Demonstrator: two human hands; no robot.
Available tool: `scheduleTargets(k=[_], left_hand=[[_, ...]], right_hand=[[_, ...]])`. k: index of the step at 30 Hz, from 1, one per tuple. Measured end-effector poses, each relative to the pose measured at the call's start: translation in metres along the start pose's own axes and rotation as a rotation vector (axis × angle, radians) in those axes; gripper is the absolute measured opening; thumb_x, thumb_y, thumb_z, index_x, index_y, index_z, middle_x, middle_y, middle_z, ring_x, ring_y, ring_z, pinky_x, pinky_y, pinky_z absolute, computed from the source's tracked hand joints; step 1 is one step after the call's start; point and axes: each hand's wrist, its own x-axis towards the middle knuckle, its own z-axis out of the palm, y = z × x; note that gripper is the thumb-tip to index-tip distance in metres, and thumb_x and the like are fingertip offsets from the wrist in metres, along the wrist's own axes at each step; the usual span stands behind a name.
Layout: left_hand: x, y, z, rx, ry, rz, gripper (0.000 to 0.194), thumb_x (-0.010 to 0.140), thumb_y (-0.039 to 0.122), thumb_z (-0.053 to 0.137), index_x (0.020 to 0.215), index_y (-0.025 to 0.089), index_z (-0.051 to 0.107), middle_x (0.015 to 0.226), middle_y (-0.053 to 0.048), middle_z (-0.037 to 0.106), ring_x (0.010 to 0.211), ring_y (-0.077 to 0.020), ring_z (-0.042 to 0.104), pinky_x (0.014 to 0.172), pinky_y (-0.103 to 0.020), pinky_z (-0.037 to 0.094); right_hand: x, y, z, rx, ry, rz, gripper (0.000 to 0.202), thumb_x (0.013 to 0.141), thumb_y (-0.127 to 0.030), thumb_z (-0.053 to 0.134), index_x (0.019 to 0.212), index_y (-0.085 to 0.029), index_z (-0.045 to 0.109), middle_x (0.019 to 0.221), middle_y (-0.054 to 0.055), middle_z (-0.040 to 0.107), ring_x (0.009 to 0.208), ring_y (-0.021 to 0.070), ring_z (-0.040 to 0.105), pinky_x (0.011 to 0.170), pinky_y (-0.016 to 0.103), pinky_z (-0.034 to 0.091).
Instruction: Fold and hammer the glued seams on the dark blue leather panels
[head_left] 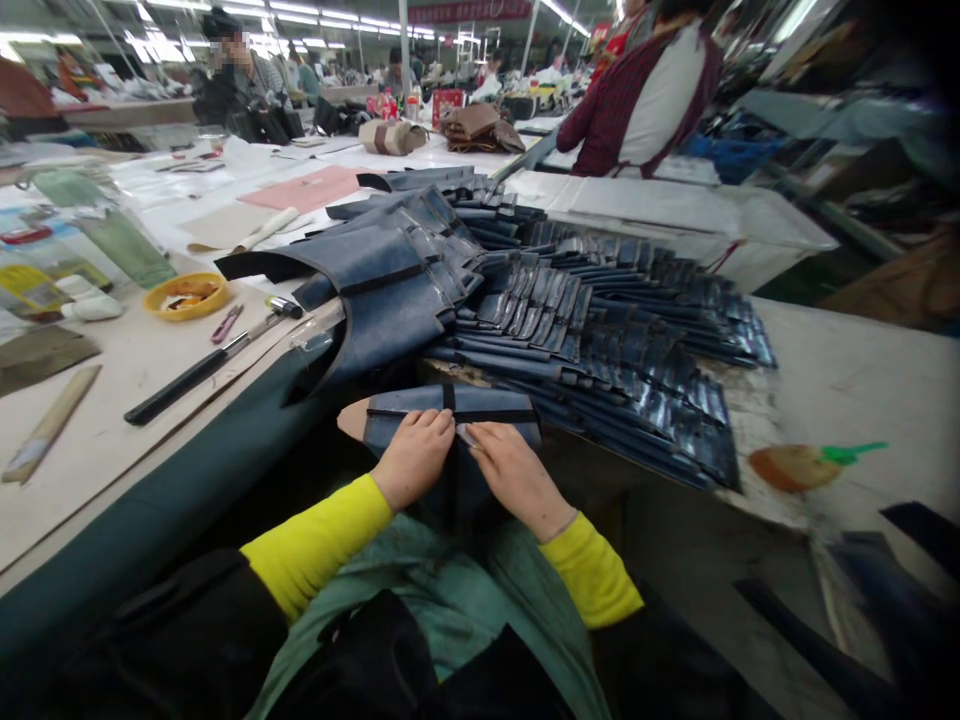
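Note:
In front of my body is a dark blue leather piece (491,402) with black strips crossing on it and a tan end at the left. My left hand (415,455) has its fingers bent together over the piece, beside the crossing strips. My right hand (517,475) grips the same piece from the right, its fingertips almost meeting those of my left hand. A small pale thing shows at my right fingertips, too small to name. Just beyond lies a big pile of similar blue leather pieces (540,300), overlapping in rows.
Left on the table lie a black-handled hammer (199,378), a yellow dish (187,297), a green bottle (135,240) and a wooden stick (51,425). A glue bottle with green nozzle (799,467) lies right. A person in a dark red sleeve (611,95) stands beyond the pile.

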Motion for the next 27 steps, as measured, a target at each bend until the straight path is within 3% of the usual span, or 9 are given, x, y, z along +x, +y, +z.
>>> scheduleTargets(k=[8,16,27], left_hand=[[0.011,0.002,-0.006,0.029,-0.044,0.023,0.025,0.086,0.012,0.039,0.102,0.012,0.058,0.109,-0.013,0.058,0.099,-0.0235,0.052,0.086,-0.037,0.039],[-0.014,-0.005,0.003,-0.051,0.061,-0.04,0.044,0.086,0.015,0.042,0.13,0.018,0.042,0.134,-0.007,0.049,0.118,-0.0214,0.045,0.097,-0.038,0.035],[-0.038,-0.02,0.007,-0.054,0.168,-0.189,0.037,0.09,0.02,0.04,0.125,0.018,0.048,0.128,-0.009,0.054,0.116,-0.0217,0.047,0.093,-0.039,0.04]], right_hand=[[0.002,0.001,0.007,-0.011,0.021,0.019,0.031,0.087,-0.012,0.043,0.115,-0.011,0.057,0.113,0.012,0.058,0.104,0.0227,0.049,0.095,0.04,0.042],[0.005,-0.001,0.004,-0.055,-0.01,-0.007,0.03,0.087,-0.012,0.045,0.114,-0.01,0.057,0.11,0.011,0.059,0.101,0.0206,0.05,0.094,0.036,0.042],[0.027,-0.022,0.007,-0.052,0.093,0.022,0.029,0.085,-0.011,0.049,0.113,-0.012,0.059,0.109,0.01,0.057,0.105,0.0209,0.046,0.095,0.034,0.041]])
